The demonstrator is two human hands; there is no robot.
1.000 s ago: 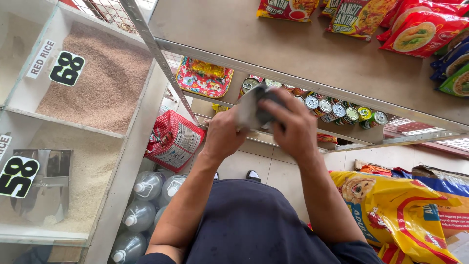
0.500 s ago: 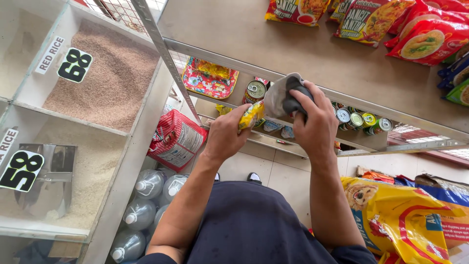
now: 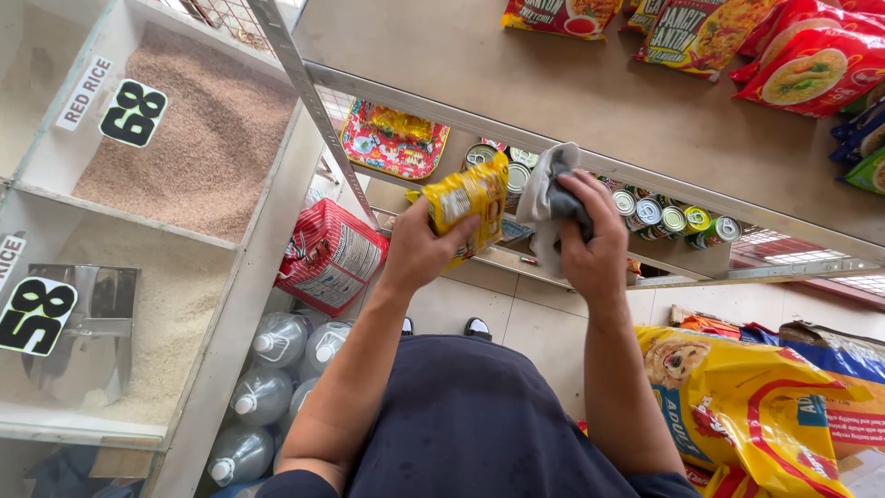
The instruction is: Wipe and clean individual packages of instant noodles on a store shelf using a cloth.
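Note:
My left hand [image 3: 426, 247] grips a small yellow snack packet [image 3: 468, 199], held up in front of the metal shelf edge [image 3: 553, 152]. My right hand [image 3: 590, 242] clutches a crumpled grey cloth [image 3: 551, 198] right beside the packet, the two nearly touching. Both hands are raised above a lower shelf lined with several round tins [image 3: 666, 218]. My dark blue shirt [image 3: 470, 424] fills the bottom of the view.
Left stands a divided bin with reddish rice [image 3: 175, 138] and white rice [image 3: 175, 323] with a metal scoop [image 3: 88, 327]. Red bag [image 3: 327, 260] and water bottles [image 3: 263, 397] sit below. Noodle packets [image 3: 802, 65] lie on the top shelf; big yellow pet-food sack [image 3: 747, 397] at right.
The hands have separated: my left hand now holds the yellow packet up in plain sight, and my right hand has drawn the grey cloth off it, slightly lower and to the right.

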